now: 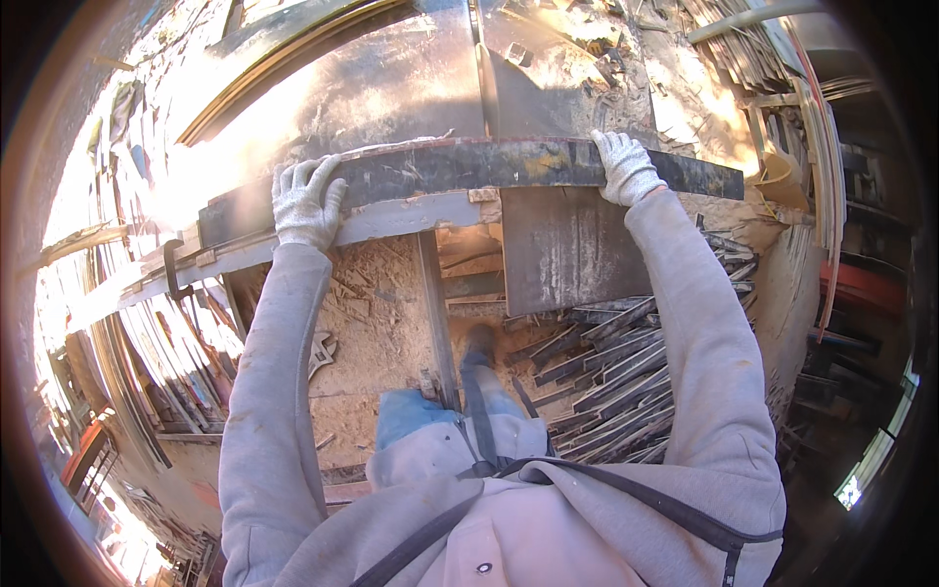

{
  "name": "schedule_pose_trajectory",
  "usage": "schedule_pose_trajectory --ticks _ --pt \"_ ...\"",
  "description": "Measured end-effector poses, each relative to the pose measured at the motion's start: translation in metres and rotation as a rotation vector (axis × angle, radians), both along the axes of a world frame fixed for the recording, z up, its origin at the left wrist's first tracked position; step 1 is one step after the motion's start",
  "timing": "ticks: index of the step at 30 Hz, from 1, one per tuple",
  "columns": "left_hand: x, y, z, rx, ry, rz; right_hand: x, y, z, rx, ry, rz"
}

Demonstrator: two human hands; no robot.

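The left hand (306, 203) wore a white knit glove and was curled over the left part of a long dark metal bar (469, 166). The right hand (624, 168) wore the same kind of glove and was curled over the bar further to the right. Both hands gripped the bar, well apart from each other. The bar lay flat along the near edge of a big metal table (391, 78), running from left to right. Sunlight made the left side of the table very bright. A flat metal plate (562, 249) hung down under the bar, near the right hand. Below the table, a heap of thin metal strips (611, 377) lay on the floor to the right. Sawdust (377, 323) covered the floor in the middle. More long strips (171, 357) leaned on the left.
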State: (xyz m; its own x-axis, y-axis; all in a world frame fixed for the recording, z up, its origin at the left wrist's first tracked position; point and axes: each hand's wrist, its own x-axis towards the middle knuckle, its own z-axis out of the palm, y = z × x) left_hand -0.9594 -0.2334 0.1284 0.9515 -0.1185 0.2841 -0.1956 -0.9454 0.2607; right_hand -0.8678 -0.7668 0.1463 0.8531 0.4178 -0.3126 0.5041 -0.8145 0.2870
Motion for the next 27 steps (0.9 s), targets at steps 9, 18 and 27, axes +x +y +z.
schedule_pose_trajectory --ticks 9,18,27 --pt "0.003 0.002 -0.004 0.027 0.011 0.004 0.004 -0.004 -0.003 0.076 0.001 -0.02" --pt "0.001 0.002 -0.005 0.047 -0.008 0.011 0.003 0.004 0.004 0.017 -0.021 0.023" --pt "0.003 0.001 -0.009 0.037 -0.038 0.03 0.002 -0.001 -0.005 -0.013 -0.087 0.069"
